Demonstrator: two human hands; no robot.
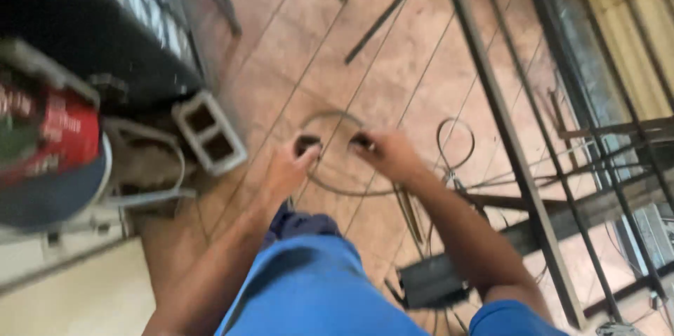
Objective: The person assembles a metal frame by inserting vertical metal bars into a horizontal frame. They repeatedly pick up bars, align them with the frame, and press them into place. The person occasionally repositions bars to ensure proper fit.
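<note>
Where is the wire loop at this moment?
In the head view the wire loop sits centre frame, gripped between the left hand and right hand, above the tiled floor.

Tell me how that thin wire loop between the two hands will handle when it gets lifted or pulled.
The wire loop is thin and held in a curve between the left hand and right hand, so it probably flexes yet springs back. It looks light for its span. Loose on the floor, it would likely sag and snag rather than roll.
</note>
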